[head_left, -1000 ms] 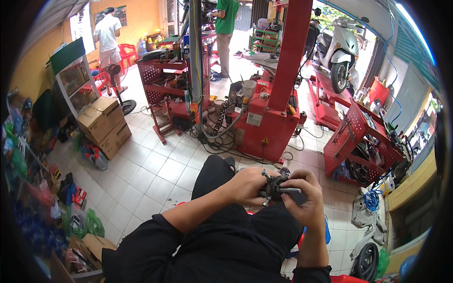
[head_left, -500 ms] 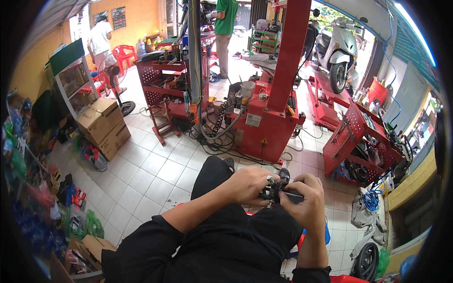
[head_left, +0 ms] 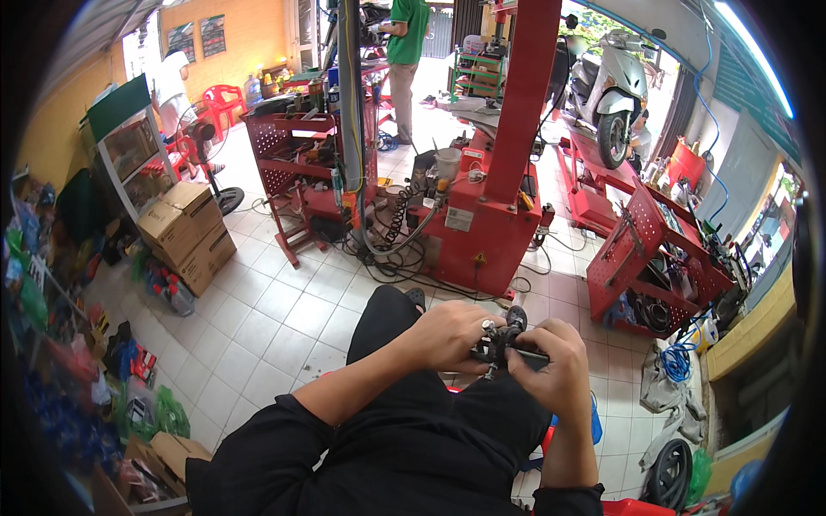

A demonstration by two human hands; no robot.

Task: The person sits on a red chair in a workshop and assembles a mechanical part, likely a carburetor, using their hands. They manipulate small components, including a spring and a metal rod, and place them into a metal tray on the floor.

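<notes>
My left hand (head_left: 449, 337) is closed around a small dark metal mechanical part (head_left: 496, 344) above my lap. Bright bolt-like ends stick out of it at top and bottom; its exact kind is unclear. My right hand (head_left: 557, 354), also closed, pinches a thin grey metal rod (head_left: 533, 353) between thumb and fingers. The rod's inner end meets the part or lies right against it; my right thumb hides the contact. Both hands are close together over my black trousers, just short of my shoe (head_left: 516, 316).
Ahead stands a red lift column (head_left: 477, 232) with cables on the tiled floor. Red perforated tool trolleys (head_left: 297, 146) flank it. Cardboard boxes (head_left: 194, 232) and a fan (head_left: 200, 132) are left. A scooter (head_left: 615, 95) sits on a raised platform; a person in green (head_left: 406, 43) stands behind.
My hands stay almost in place, with the part tipped very slightly. At the back left, the person in white has gone from standing to a lower, seated-looking posture.
</notes>
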